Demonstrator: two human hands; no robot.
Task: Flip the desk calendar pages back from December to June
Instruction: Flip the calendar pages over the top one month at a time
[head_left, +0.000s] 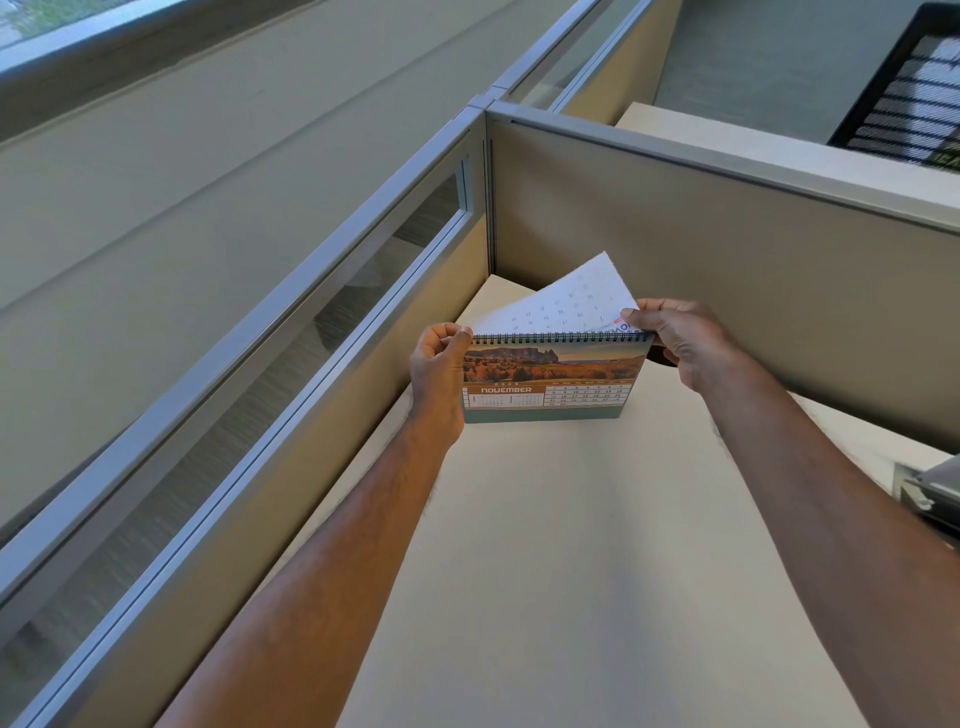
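Partition panels (727, 249): beige fabric walls with grey metal rails, meeting in a corner just behind the calendar; the left one carries a glazed strip.
Tabletop (545, 545): pale cream surface, running from the near edge up to that corner.
Desk calendar (550, 384): stands upright on the tabletop near the far corner, between the two hands; the front page reads NOVEMBER under an autumn landscape photo (the date grid sits at lower right).
Lifted page (566, 301): white sheet with a date grid, raised above the spiral binding (558, 338) and tilted back toward the partition.
Right hand (685, 343): at the calendar's top right corner, thumb and fingers (631, 315) pinched shut on the lifted page's edge.
Left hand (439, 364): curled around the calendar's top left corner, fingers closed against it beside the binding, steadying the stand.
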